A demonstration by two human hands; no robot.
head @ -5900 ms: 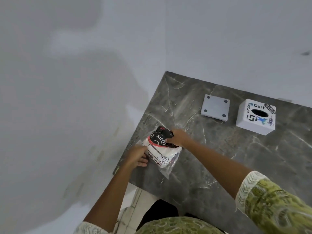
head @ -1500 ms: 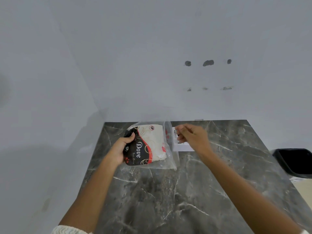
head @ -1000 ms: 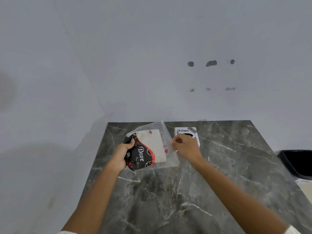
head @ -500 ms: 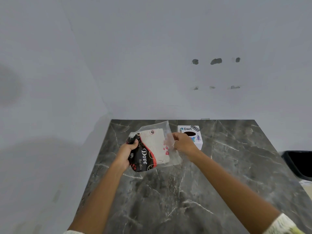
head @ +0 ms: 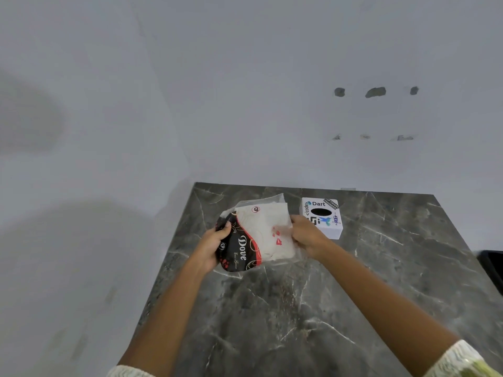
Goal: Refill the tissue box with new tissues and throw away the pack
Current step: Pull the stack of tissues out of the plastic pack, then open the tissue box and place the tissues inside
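Note:
I hold the tissue pack, a clear plastic wrapper with a black and red "Dove" print and white tissues inside, a little above the table. My left hand grips its dark printed end. My right hand grips the clear end of the wrapper on the right side. The white cube tissue box, with stickers and a dark oval hole on top, stands just behind my right hand near the wall. Whether the pack's end is torn apart is not clear.
The dark grey marble table meets the white wall at its far edge and ends at the left. A black bin shows at the right frame edge, beyond the table.
The pack has tilted and come slightly toward me between my hands. My right hand has shifted along the clear end of the wrapper. The tissue box now shows fully behind it.

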